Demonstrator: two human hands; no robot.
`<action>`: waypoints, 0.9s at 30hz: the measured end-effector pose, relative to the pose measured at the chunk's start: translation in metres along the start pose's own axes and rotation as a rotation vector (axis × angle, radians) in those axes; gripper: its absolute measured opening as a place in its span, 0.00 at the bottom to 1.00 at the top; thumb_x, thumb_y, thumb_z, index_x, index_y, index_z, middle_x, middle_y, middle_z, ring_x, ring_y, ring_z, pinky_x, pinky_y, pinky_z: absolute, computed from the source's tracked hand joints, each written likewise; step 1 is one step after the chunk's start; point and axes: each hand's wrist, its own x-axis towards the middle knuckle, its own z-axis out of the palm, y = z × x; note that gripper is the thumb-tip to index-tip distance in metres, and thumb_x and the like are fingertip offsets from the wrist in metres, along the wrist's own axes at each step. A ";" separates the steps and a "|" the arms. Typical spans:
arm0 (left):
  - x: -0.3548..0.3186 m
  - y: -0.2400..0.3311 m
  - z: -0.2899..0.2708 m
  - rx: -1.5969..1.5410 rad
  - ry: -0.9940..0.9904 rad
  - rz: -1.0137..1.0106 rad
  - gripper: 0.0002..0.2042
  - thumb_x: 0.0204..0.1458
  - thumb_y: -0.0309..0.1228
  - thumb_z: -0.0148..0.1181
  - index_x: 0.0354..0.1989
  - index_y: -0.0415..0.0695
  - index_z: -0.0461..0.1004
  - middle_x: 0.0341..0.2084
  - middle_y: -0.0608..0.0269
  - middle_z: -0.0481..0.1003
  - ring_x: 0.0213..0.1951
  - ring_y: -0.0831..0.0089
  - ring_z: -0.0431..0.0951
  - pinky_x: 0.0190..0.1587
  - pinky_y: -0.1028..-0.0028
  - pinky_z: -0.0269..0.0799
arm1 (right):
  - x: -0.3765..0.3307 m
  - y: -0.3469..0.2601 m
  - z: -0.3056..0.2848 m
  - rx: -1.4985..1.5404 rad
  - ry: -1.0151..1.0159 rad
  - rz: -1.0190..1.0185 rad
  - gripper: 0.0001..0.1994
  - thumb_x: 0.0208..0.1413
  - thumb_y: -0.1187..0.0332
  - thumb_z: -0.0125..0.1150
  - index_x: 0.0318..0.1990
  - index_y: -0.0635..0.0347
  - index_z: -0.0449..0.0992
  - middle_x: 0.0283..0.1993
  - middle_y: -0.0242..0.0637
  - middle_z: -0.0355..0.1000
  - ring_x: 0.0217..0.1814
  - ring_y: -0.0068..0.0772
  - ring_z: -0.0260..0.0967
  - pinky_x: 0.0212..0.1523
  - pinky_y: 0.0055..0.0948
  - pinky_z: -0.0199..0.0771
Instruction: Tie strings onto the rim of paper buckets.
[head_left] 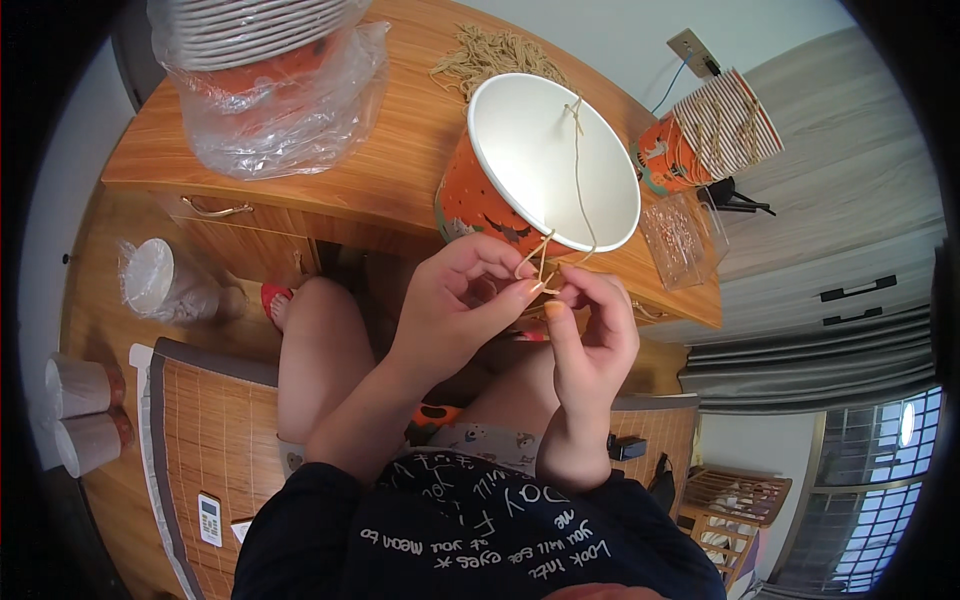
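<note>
My left hand (455,300) and right hand (590,330) meet above my lap, fingertips of both pinched on the loose ends of a thin tan string (578,170). The string runs up across the white inside of an orange paper bucket (540,165), which tilts at the wooden table's (400,150) near edge. Farther back lie loose strings (495,55) and bagged plates (270,70).

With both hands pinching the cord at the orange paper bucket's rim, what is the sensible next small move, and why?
Probably draw the cord ends snug at the near rim of the bucket. The left hand and right hand pinch loose ends there, while the cord's far end already looks tied at the opposite rim.
</note>
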 end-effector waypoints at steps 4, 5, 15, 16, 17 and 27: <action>0.000 0.000 0.001 0.009 0.001 0.031 0.06 0.55 0.22 0.61 0.41 0.41 0.74 0.33 0.70 0.77 0.32 0.90 0.73 0.34 0.88 0.65 | 0.000 0.002 -0.004 -0.070 -0.026 -0.058 0.09 0.49 0.81 0.65 0.39 0.66 0.79 0.35 0.35 0.70 0.38 0.26 0.66 0.40 0.21 0.66; 0.001 0.002 0.001 0.024 -0.008 0.027 0.07 0.56 0.22 0.61 0.42 0.40 0.74 0.33 0.70 0.77 0.32 0.89 0.73 0.34 0.87 0.66 | 0.000 0.002 -0.005 -0.106 -0.059 -0.088 0.09 0.50 0.82 0.64 0.39 0.68 0.78 0.36 0.35 0.69 0.39 0.26 0.65 0.43 0.21 0.64; 0.001 -0.009 -0.003 -0.074 -0.147 0.081 0.09 0.57 0.20 0.59 0.45 0.34 0.78 0.38 0.61 0.79 0.36 0.80 0.78 0.39 0.81 0.75 | -0.002 0.003 -0.002 -0.079 -0.044 -0.142 0.06 0.49 0.80 0.67 0.35 0.67 0.78 0.33 0.35 0.70 0.36 0.26 0.64 0.38 0.22 0.64; 0.000 -0.009 -0.003 -0.074 -0.147 0.081 0.09 0.57 0.20 0.59 0.45 0.34 0.78 0.38 0.61 0.79 0.36 0.80 0.78 0.39 0.81 0.75 | -0.001 0.003 -0.002 -0.079 -0.045 -0.142 0.06 0.49 0.80 0.67 0.35 0.67 0.78 0.33 0.35 0.70 0.36 0.26 0.64 0.38 0.22 0.64; -0.001 -0.007 -0.003 -0.098 -0.118 0.019 0.09 0.57 0.20 0.59 0.45 0.33 0.77 0.38 0.60 0.79 0.36 0.80 0.78 0.38 0.82 0.76 | 0.000 0.002 -0.002 -0.093 -0.044 -0.163 0.06 0.48 0.80 0.67 0.34 0.67 0.78 0.33 0.34 0.70 0.36 0.27 0.64 0.38 0.22 0.64; -0.004 -0.001 0.004 -0.098 -0.042 0.068 0.10 0.56 0.19 0.59 0.45 0.32 0.77 0.35 0.59 0.80 0.37 0.79 0.79 0.38 0.80 0.79 | 0.006 0.003 -0.001 -0.273 0.008 -0.367 0.11 0.39 0.78 0.73 0.33 0.58 0.83 0.28 0.31 0.73 0.32 0.31 0.65 0.33 0.26 0.65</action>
